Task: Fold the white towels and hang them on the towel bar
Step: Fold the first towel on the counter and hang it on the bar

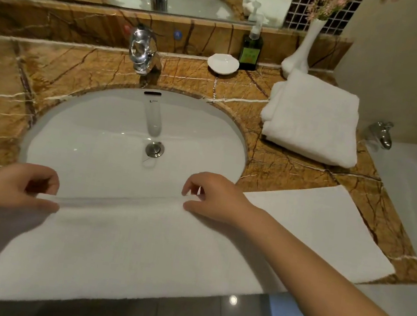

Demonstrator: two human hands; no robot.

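Broadly, one brown veined marble counter [86,68] filled the view, with one oval white sink [115,128] sunk into it. Two white towels were in sight. The larger, the spread towel [135,254], lay across the near edge of the counter and over the front rim of the sink, its right end reaching onto the marble and its near edge hanging over the front. The second, a folded towel [314,124], sat on the counter to the right of the sink, well apart from the first.

Two bare hands worked the spread towel's far edge. The left hand [10,189] pinched that edge between thumb and curled fingers, lifting a thin fold. The right hand [212,198] pinched the same edge further right, thumb beneath and fingertips bent down onto the cloth.

Behind the sink stood one chrome faucet [142,52]. To its right were one white vase [301,53] holding pink flowers, one green soap bottle [251,50] and one small white dish [223,64], all close together just behind the folded towel. One round drain plug [154,149] sat in the basin.
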